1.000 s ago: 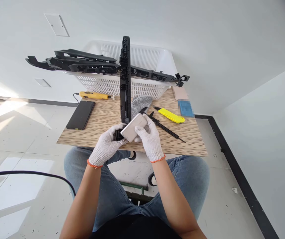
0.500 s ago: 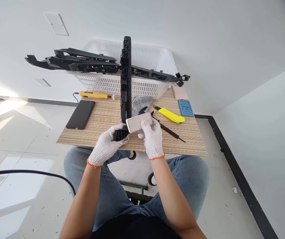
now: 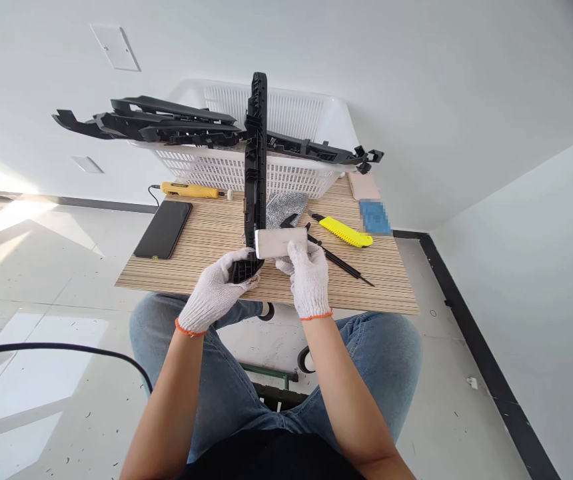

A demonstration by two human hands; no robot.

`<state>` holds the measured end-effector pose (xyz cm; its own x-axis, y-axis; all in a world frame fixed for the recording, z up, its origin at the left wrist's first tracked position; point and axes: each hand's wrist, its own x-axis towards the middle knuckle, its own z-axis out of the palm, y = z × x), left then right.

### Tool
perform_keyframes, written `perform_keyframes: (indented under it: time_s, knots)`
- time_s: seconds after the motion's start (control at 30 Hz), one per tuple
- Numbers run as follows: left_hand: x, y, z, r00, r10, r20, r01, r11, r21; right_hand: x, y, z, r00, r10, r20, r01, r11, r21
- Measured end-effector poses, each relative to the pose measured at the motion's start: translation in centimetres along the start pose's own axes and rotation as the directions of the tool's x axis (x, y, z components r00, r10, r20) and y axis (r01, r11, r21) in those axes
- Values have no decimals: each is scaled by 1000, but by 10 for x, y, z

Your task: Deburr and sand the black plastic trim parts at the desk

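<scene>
Both hands wear white knitted gloves with orange cuffs. My left hand (image 3: pixel 216 285) is closed around the near end of a long black plastic trim piece (image 3: pixel 255 160), which points away from me with its ribbed side showing. In my right hand (image 3: pixel 308 277) is a flat, pale rectangular block (image 3: pixel 279 243), pinched with the thumb on top. The block's left end meets the trim piece's right edge just above my left fingertips; whether it presses there I cannot tell. The fingers under the block are partly hidden.
Behind, a white plastic basket (image 3: pixel 306 179) carries several black trim pieces (image 3: pixel 166 127) across its rim. On the wooden table (image 3: pixel 206 233) lie a phone (image 3: pixel 163 230), a yellow corded tool (image 3: pixel 189 191), a yellow utility knife (image 3: pixel 345 231), black calipers (image 3: pixel 341 263), a grey speckled sheet (image 3: pixel 285 207) and a blue pad (image 3: pixel 375 217).
The pale block has turned from a tilt to nearly level, its left end shifting slightly right and down. My left hand keeps its hold on the trim piece.
</scene>
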<state>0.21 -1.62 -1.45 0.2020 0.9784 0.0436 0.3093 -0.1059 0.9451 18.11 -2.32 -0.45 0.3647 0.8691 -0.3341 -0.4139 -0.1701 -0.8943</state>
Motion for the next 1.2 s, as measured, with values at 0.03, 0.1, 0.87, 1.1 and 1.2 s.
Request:
perform_keyframes:
  time_s: [0.03,0.1,0.87,1.1,1.2]
  knots:
    - [0,0,0,1000,-1,5,1,1000,4,0,0,-1,1000,7,29,-6,1000,-14]
    - [0,1,0,1000,-3,7,3,1000,20,-1,-1,-1,997,17,82,-15,999,-31]
    - [-1,7,-3,1000,-15,16,15,999,29,-11,4,-3,955,-106,277,147,981,-129]
    - [0,0,-5,999,36,7,-36,999,39,-12,6,-5,960,-152,234,191,969,-155]
    - [1,-3,-5,998,67,-1,-67,996,-52,-12,6,-7,949,-156,275,215,956,-200]
